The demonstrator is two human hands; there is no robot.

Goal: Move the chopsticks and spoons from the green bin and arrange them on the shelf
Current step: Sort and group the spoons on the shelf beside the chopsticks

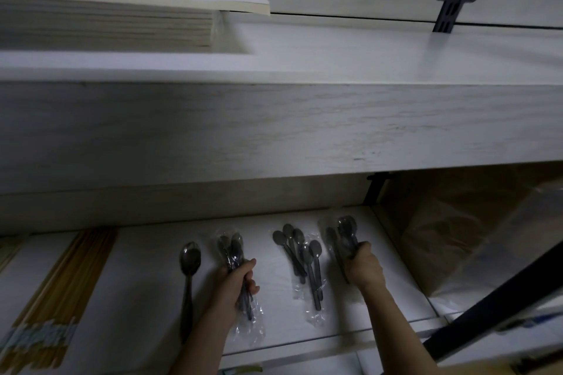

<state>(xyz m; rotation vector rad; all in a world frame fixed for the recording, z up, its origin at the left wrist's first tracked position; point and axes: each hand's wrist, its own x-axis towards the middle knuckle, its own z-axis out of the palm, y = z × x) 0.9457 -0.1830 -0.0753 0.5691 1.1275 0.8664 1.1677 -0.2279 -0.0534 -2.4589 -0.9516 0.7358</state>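
- Left hand (236, 283): closed around the handles of a clear plastic packet of dark plastic spoons (233, 256), bowls pointing away from the person toward the back of the white lower shelf (146, 268); the packet lies on or just above the shelf surface, which of the two cannot be told.
- Right hand (364, 268): closed around the handles of a second clear packet of dark spoons (345, 233), bowls likewise pointing to the back.
- Between the hands: a third wrapped group of dark spoons (300, 256) lies free on the shelf, long axis front to back, nearer the right hand.
- Left of the left hand: a single shiny metal spoon (189, 271), parallel to the packets; further left, a banded bundle of pale wooden chopsticks (65, 283), also front to back.
- Governing relation: every item runs front to back, so each held packet probably needs only setting down parallel to its neighbours, with a gap either side.
- The green bin is not in view.
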